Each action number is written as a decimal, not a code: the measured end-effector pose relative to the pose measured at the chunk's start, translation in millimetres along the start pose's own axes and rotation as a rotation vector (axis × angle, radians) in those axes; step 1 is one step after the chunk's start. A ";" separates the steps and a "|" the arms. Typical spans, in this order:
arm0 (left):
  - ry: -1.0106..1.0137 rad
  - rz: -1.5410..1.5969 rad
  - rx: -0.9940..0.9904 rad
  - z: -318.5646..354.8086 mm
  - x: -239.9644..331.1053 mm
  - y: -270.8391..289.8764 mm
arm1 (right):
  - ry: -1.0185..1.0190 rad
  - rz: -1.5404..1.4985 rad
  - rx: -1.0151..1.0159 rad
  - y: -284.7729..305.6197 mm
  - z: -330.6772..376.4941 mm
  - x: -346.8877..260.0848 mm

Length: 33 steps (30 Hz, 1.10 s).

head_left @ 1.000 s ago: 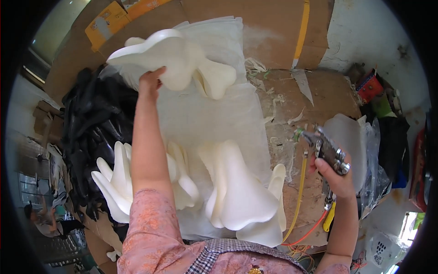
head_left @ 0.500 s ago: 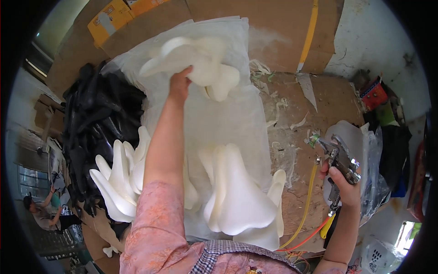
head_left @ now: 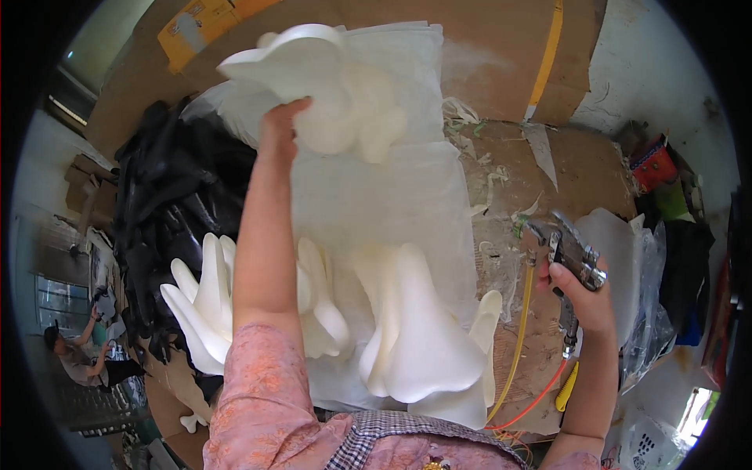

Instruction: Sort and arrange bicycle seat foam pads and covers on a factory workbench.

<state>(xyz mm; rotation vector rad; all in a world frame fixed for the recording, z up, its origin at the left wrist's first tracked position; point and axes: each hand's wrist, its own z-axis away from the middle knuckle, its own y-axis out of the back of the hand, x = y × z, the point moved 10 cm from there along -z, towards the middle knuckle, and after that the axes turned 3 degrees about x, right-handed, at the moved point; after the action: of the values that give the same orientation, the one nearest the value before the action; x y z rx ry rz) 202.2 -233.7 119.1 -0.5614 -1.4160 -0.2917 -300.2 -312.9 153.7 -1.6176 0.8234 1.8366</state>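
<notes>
My left hand (head_left: 282, 125) reaches to the far end of the white sheet (head_left: 384, 188), its fingers closed on the near edge of a smooth, winged white foam piece (head_left: 301, 51). Beside that piece, to the right, are more pale foam shapes (head_left: 376, 110), partly blurred. At the right, my right hand (head_left: 583, 294) grips a metal spray gun (head_left: 576, 258), with a yellow hose (head_left: 519, 345) and an orange-red hose (head_left: 540, 395) attached. Close to my body stand more white foam pieces (head_left: 427, 337); another group (head_left: 207, 301) stands at the left, partly behind my left forearm.
A heap of glossy black pieces (head_left: 180, 180) lies left of the sheet. Cardboard (head_left: 486, 78) rises at the back, and scraps litter the brown board (head_left: 580, 172) at the right. Clear plastic (head_left: 646, 313) hangs beyond the spray gun. Another person (head_left: 82, 360) works far left.
My left hand has moved farther away and slightly left, shifting the winged foam piece with it. The spray gun has tilted and moved a little left in my right hand.
</notes>
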 end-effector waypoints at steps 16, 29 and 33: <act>0.166 0.130 0.130 -25.5 -100.9 27.4 | 0.023 0.069 0.138 22.2 25.4 24.6; 0.100 -0.334 0.089 -4.8 -99.2 -22.3 | -0.068 1.011 0.281 12.8 129.9 174.1; 0.071 -0.052 -0.286 75.5 3.8 0.0 | 0.101 0.969 0.068 -36.2 173.4 216.3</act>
<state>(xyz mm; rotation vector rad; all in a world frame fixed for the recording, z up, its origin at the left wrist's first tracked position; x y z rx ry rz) 138.9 -193.2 126.9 -0.7407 -1.3296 -0.5561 -413.2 -157.0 -49.0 -1.3589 1.9301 2.2788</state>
